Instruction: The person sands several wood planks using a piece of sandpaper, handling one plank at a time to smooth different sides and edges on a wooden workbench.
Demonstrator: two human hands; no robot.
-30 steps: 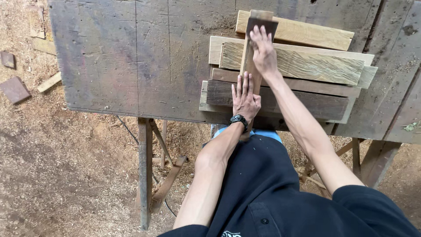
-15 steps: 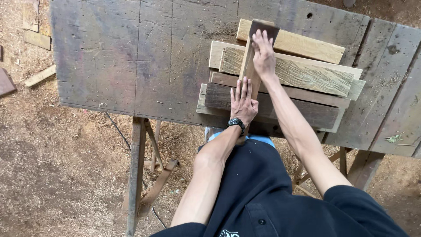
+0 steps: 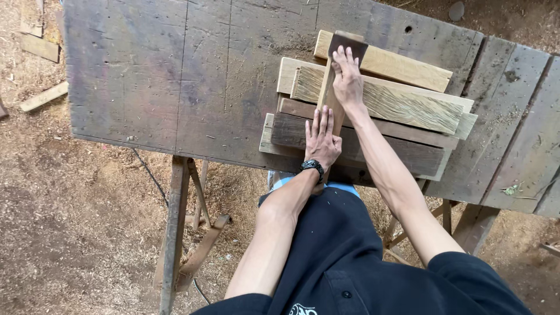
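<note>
Here, pressed flat with fingers spread: left hand [image 3: 322, 137] nearer, right hand [image 3: 347, 79] farther, along a narrow slat [image 3: 328, 93] running lengthwise away across stacked boards [image 3: 408, 105].

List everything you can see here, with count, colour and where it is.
workbench: one, grey weathered wood, fills the upper part of the view
boards: about six, pale tan to dark brown, stacked on the bench's right half
narrow strip: one, brown, lying across the stack
bench legs: grey wood, below the front edge
wood scraps: a few, pale, on the sawdust ground at left
cable: one, dark, under the bench
wristwatch: one, black, left wrist
left hand: flat on the stack's near side
right hand: flat on the strip's far end
</note>
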